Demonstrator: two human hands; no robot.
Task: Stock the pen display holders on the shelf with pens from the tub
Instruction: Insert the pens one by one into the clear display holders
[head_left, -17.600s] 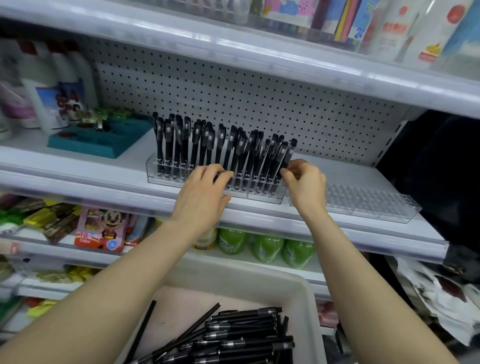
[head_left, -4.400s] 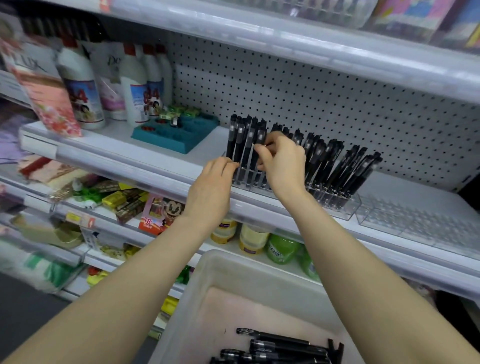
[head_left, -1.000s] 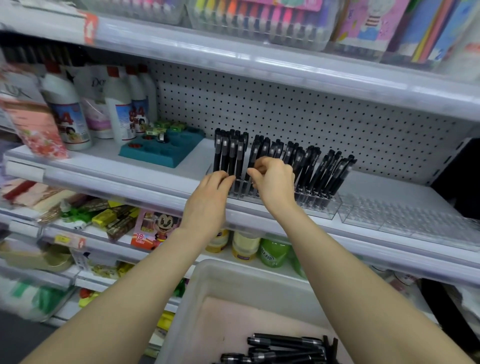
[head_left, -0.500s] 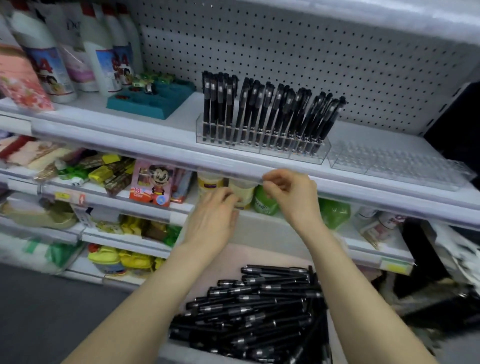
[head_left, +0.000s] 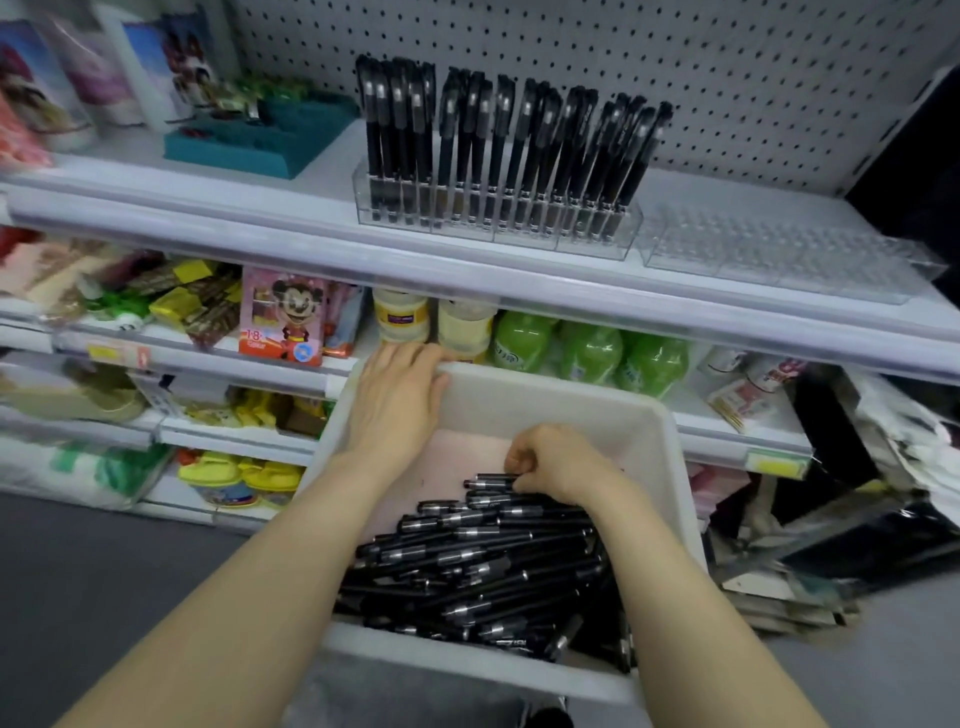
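Tub (head_left: 655, 447): right hand (head_left: 563, 467) around pens (head_left: 467, 558), left hand (head_left: 396, 402) flat on rim.

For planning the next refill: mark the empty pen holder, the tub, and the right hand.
empty pen holder (head_left: 779, 252): head view, middle of its clear hole grid.
tub (head_left: 561, 410): head view, bare far inner wall.
right hand (head_left: 563, 462): head view, its knuckles, beside the pen (head_left: 483, 483) it pinches.

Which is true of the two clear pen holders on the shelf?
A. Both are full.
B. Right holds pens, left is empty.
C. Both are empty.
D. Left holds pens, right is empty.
D: the left holder stands packed with black pens, while the right holder shows only bare clear slots.
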